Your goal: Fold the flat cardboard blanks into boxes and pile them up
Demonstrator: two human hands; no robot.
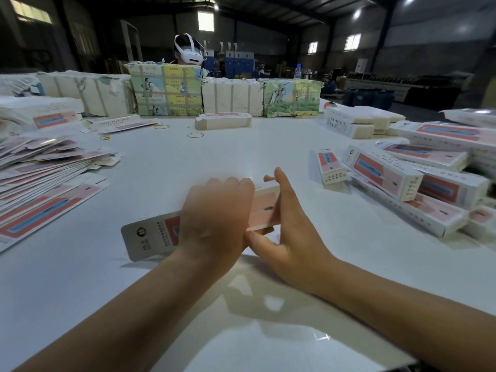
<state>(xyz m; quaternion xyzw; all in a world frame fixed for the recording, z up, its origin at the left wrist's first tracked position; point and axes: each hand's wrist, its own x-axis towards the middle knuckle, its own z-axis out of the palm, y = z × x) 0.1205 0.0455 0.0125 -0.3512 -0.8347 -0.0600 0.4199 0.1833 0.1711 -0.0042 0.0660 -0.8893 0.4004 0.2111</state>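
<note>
My left hand (214, 210) lies over the middle of the blank (161, 232), fingers curled down over its far edge and gripping it, though motion blurs them. My right hand (284, 224) holds the blank's right end, thumb under the near edge and fingers raised straight behind the far side, so the card sits pinched between them. The blank is just above the table (241, 146), a little nearer the near edge than the middle, its grey hang-tab end poking out to the left and tilted toward me. On the table's right side is a pile of boxes (402, 183), some leaning on each other, with one box (330, 166) standing apart just left of the pile. Along the left edge a fan of flat blanks (45, 178) overlaps in a loose spread. Rubber bands (195, 135) lie further out toward the far edge, near a short stack (223, 121) of blanks. Wrapped bundles (166, 89) line the far edge, and behind them sits a person in a white headset (190, 52).
</note>
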